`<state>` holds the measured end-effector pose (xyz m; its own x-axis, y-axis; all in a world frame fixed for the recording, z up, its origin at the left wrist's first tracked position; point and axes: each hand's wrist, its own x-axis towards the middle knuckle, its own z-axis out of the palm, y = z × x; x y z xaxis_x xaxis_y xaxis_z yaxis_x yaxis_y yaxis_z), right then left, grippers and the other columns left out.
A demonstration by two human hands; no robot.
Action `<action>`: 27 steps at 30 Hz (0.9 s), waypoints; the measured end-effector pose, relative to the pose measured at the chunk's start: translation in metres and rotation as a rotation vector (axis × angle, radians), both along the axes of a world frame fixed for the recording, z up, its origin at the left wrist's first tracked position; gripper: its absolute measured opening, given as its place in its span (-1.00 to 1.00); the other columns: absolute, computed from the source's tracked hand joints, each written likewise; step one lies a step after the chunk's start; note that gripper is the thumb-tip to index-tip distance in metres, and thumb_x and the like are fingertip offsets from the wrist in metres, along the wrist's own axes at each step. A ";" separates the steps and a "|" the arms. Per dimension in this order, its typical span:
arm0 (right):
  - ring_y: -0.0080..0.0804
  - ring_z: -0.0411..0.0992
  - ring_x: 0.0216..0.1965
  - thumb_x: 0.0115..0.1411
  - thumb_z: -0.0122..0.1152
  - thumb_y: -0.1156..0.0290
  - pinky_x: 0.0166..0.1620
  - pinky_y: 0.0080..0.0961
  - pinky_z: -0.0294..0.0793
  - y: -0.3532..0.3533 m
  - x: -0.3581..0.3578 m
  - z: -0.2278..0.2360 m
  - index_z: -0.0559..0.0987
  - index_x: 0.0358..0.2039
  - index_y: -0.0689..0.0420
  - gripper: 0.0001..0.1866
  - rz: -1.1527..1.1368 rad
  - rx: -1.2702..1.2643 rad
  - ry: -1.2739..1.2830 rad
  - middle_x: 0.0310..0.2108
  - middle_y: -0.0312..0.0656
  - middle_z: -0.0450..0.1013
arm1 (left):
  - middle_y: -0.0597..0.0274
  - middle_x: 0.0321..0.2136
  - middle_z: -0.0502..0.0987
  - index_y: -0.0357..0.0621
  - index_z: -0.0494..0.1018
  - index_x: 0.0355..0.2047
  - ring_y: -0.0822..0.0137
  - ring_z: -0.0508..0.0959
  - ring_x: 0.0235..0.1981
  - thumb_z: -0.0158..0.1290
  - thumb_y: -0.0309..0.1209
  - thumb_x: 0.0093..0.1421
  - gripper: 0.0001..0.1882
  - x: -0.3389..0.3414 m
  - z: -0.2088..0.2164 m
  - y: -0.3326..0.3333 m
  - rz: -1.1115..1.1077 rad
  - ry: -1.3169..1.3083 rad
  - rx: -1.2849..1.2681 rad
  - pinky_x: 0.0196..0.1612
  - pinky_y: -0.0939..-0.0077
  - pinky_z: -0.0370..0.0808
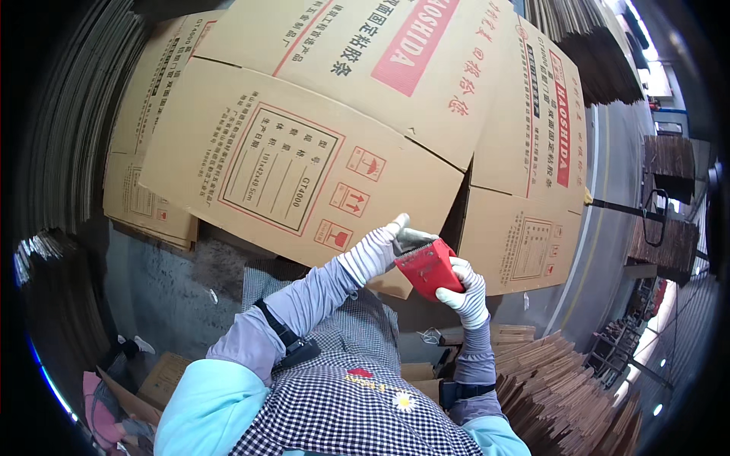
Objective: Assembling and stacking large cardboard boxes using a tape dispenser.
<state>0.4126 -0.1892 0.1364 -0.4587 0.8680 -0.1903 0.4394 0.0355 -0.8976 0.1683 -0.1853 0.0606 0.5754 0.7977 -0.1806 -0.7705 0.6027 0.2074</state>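
A red hand-held tool (426,271) with a row of dark metal teeth along its far-left edge is held over the near edge of a large printed cardboard sheet (304,106). My gloved right hand (467,295) is closed around its right side, thumb on the near face. At the toothed end, my gloved left hand (378,249) has its fingers against the tool; part of its grip is hidden. Both gloves are whitish, with grey sleeves above them. The flat sheet has fold lines and slots, and a dark gap runs beside its right panel (525,228).
Tall stacks of flat cardboard (68,114) stand at the left, with another stack (582,45) at the far right. Bundled cardboard (555,387) lies at the lower right. A black-handled metal bar (631,209) juts past the sheet. A person in pink (103,410) is at the lower left.
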 end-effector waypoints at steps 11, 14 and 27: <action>-0.13 0.54 -0.53 -0.11 0.31 -0.20 -0.34 -0.29 0.51 -0.019 -0.103 -0.043 0.61 -0.36 0.30 -0.31 0.415 -0.098 -0.618 -0.61 0.07 0.50 | 0.16 -0.33 0.64 -0.31 0.60 -0.29 0.35 0.61 -0.33 0.06 -0.42 0.22 -0.80 -0.145 -0.084 -0.105 0.962 1.032 -0.561 -0.17 0.51 0.51; -0.02 0.54 -0.50 -0.11 0.24 -0.28 -0.32 -0.22 0.52 -0.037 -0.146 -0.065 0.61 -0.36 0.31 -0.24 0.453 -0.059 -0.677 -0.58 0.13 0.50 | 0.15 -0.07 0.57 -0.18 0.62 -0.23 0.22 0.49 0.00 0.11 -0.37 0.19 -0.79 -0.253 -0.122 -0.151 1.169 1.673 -0.535 0.17 0.36 0.27; 0.08 0.52 -0.38 -0.06 0.22 -0.23 -0.22 -0.08 0.49 -0.076 -0.186 -0.091 0.59 -0.41 0.25 -0.35 0.447 0.108 -0.577 -0.47 0.13 0.52 | 0.17 -0.35 0.52 -0.20 0.46 -0.15 0.23 0.61 -0.44 0.18 0.04 0.13 -0.46 -0.367 -0.214 -0.139 0.757 1.160 -1.000 -0.48 0.33 0.58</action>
